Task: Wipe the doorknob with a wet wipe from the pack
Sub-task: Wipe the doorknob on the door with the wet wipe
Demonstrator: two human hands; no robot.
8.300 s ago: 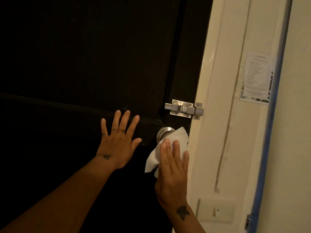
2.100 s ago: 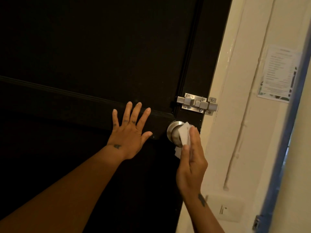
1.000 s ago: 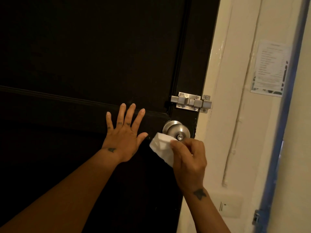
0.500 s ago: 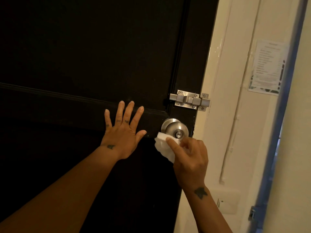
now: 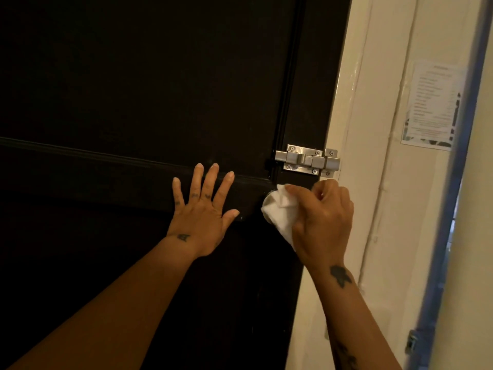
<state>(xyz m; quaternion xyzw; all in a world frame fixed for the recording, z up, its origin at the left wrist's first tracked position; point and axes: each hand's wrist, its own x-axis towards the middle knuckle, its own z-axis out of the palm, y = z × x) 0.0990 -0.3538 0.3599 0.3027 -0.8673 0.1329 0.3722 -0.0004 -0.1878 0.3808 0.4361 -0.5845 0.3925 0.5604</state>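
Two bare forearms, reaching up from the near edge, each with a small dark tattoo at the wrist. Left hand (image 5: 200, 212) pressed flat against the dark brown wooden door (image 5: 138, 81), fingers spread wide apart, gripping nothing. Right hand (image 5: 324, 220) curled tight around a crumpled white wet wipe (image 5: 280, 209), clamped with it over the round silver metal doorknob (image 5: 268, 200). Knob almost wholly hidden under wipe and fingers, only a sliver of metal visible at its left edge, just right of the left thumb. Loose end of the wipe hanging below the right palm. Directly above the knob, a silver metal slide bolt latch (image 5: 306, 160) screwed across the right edge of the door, reaching onto the cream-painted door frame (image 5: 354, 129). Farther right, a white printed paper notice (image 5: 430, 105) stuck to the cream wall, text too blurred to read. At the far right, a blue-grey vertical edge strip (image 5: 453, 182) running top to bottom.
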